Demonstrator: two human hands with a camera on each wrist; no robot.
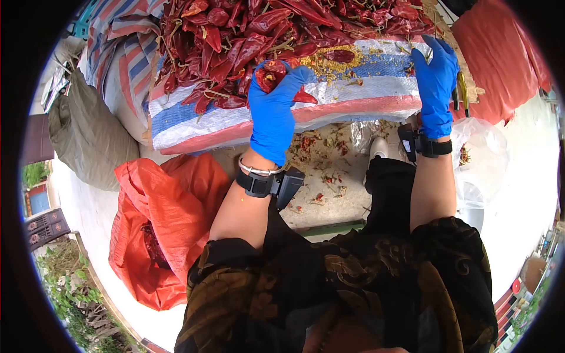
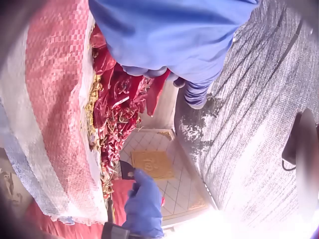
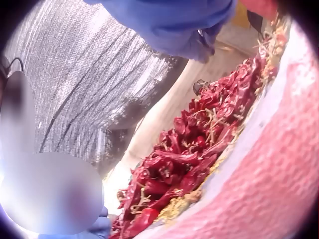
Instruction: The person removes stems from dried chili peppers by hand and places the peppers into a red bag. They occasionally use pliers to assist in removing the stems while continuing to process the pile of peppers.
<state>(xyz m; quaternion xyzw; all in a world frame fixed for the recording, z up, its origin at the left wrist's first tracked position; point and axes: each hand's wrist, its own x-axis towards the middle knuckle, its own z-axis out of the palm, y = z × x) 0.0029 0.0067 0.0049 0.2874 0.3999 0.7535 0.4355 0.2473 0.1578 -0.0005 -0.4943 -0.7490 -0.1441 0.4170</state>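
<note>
A person in blue gloves works at a striped woven sack (image 1: pixel 353 94) spread flat and heaped with dried red chillies (image 1: pixel 247 35). The left hand (image 1: pixel 272 109) curls round a small clump of chillies (image 1: pixel 271 73) at the near edge of the heap, which lies just beyond it and stretches left to right. The right hand (image 1: pixel 436 88), fingers straight, rests well apart at the sack's right end, beside green-handled scissors (image 1: pixel 463 94).

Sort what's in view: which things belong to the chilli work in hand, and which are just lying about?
In use: left hand gripping dried chillies; right hand resting on the striped sack; chilli pile.

Lying about: orange bag; grey sack; clear plastic bag.
</note>
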